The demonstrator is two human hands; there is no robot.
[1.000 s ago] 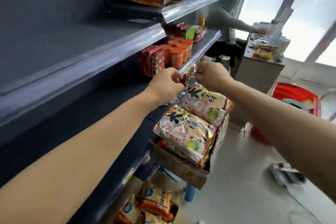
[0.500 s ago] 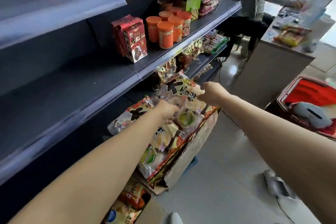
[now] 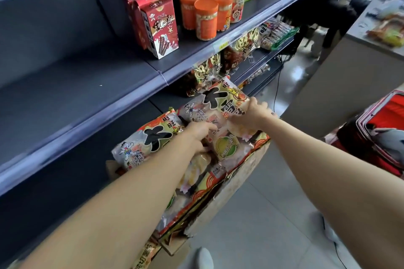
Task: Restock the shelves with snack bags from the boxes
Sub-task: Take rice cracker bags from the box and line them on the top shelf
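A torn cardboard box (image 3: pixel 227 205) full of large snack bags stands in front of the shelving. On top lies a snack bag (image 3: pixel 215 105) with big black characters. My right hand (image 3: pixel 251 113) grips its right edge and my left hand (image 3: pixel 197 133) grips its lower left part. A second, like snack bag (image 3: pixel 144 142) lies beside it to the left, partly under my left forearm. The dark shelf (image 3: pixel 91 94) above the box is bare on its left half.
Red cartons (image 3: pixel 156 22) and orange-lidded jars (image 3: pixel 206 17) stand on the shelf's right part. More bags (image 3: pixel 240 50) fill the lower shelf beyond. A counter (image 3: pixel 358 65) with a person behind it stands at the right, a red basket (image 3: pixel 380 126) beside it. Another box (image 3: pixel 144 255) sits below.
My view has tilted downward. Both hands came down from the shelf edge onto the top bag in the box and now grip it.
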